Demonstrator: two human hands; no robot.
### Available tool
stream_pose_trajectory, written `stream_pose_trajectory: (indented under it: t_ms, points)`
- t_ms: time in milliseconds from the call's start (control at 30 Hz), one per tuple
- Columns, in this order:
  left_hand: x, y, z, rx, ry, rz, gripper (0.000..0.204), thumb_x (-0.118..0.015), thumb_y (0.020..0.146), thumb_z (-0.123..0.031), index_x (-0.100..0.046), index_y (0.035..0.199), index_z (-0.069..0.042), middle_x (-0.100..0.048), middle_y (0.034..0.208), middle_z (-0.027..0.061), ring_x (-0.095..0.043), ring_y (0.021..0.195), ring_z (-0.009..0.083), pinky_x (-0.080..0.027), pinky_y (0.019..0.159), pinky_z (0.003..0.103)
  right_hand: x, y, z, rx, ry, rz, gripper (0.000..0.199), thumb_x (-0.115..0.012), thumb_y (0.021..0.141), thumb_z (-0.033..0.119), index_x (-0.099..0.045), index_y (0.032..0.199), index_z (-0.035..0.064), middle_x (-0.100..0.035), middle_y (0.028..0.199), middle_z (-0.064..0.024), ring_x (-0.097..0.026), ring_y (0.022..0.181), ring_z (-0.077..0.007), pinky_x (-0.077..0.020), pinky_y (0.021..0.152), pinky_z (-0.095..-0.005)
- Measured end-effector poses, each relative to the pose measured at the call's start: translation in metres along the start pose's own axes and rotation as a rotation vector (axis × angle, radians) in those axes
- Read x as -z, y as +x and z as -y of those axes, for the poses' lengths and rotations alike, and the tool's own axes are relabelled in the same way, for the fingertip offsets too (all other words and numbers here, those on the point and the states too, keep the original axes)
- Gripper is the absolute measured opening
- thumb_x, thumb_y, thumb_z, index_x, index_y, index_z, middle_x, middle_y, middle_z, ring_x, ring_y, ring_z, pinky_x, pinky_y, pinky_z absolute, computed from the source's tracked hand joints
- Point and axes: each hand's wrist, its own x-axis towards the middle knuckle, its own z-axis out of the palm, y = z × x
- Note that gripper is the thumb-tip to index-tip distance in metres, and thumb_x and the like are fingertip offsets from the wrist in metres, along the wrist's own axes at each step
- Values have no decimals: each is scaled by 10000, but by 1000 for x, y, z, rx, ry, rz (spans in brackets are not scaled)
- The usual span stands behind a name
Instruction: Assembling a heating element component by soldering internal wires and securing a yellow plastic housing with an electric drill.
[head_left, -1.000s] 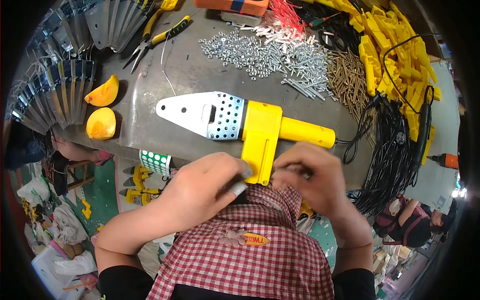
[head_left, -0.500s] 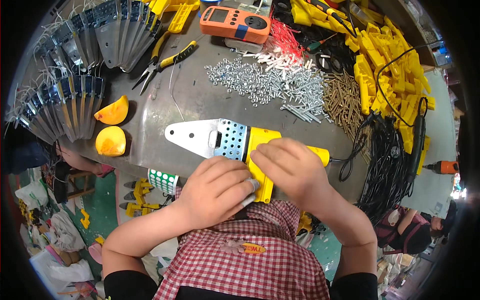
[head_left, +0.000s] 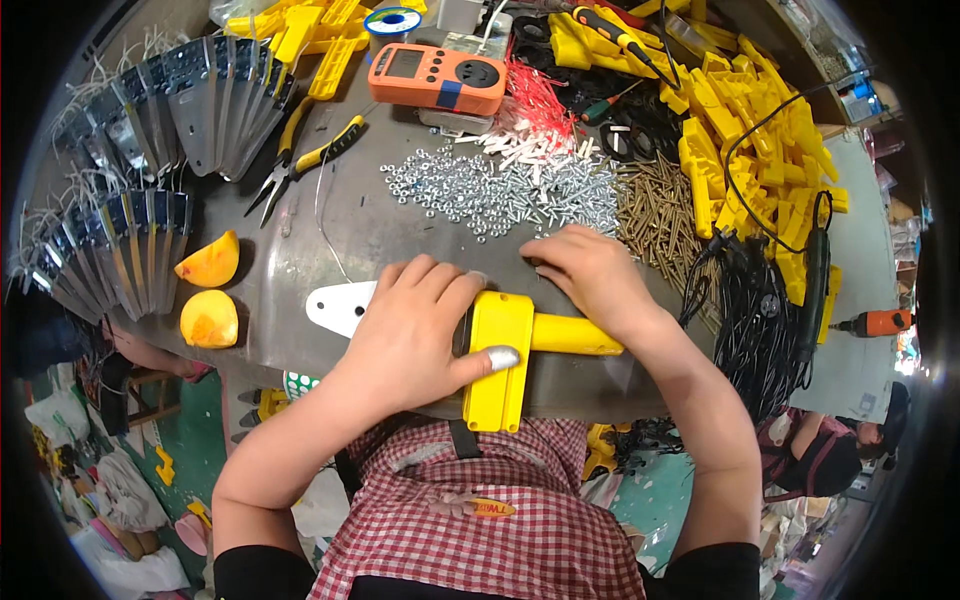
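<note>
A yellow plastic-handled tool [head_left: 498,350] with a pointed metal plate [head_left: 345,305] lies across the table's near side. My left hand [head_left: 415,325] wraps over it from above, its thumb with a silver-grey covering pressed on the yellow housing. That hand hides the perforated metal part behind the plate. Beyond the tool's handle, my right hand [head_left: 590,275] is apart from the tool, fingers curled together beside the pile of silver screws [head_left: 575,195]. Whatever the right fingertips hold, if anything, is too small to tell. Brass-coloured screws [head_left: 655,215] lie just right of that hand.
Silver nuts [head_left: 440,190] spread left of the screws. Pliers [head_left: 300,165], two orange fruit pieces [head_left: 209,318] and fanned metal plates [head_left: 130,240] lie leftward. An orange meter [head_left: 437,77] stands at the back. Yellow housings [head_left: 750,130] and black cables [head_left: 760,330] crowd the right.
My right hand has left the yellow housing and moved up beside the screws. My left hand has shifted over the perforated metal, and the housing's top and handle are now uncovered.
</note>
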Motion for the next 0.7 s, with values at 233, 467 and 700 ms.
stream_pose_trajectory:
  t_ms: [233,467,700]
  points:
    - [-2,-6,-4,51,-9,5,599,-701,674,-464,-574,1078,-40,-559,958,127,-504,918,317,-380,833,419,11,17,17,126,-288,231,94,-567,752,77,-567,842,51,-553,807,-81,-592,781,-254,-499,681,-362]
    - [-3,-7,-4,69,-29,-3,608,-710,661,-461,-570,1045,-11,-557,978,144,-507,915,327,-385,830,428,28,23,44,-290,612,216,125,-665,754,76,-629,849,4,-621,813,-125,-614,728,-255,-478,683,-334]
    - [-6,-7,-3,55,-22,-51,598,-712,673,-467,-578,1035,-9,-558,968,120,-504,909,299,-380,816,419,9,11,44,-119,456,157,135,-669,762,149,-652,800,20,-630,848,-97,-599,839,-240,-464,748,-358]
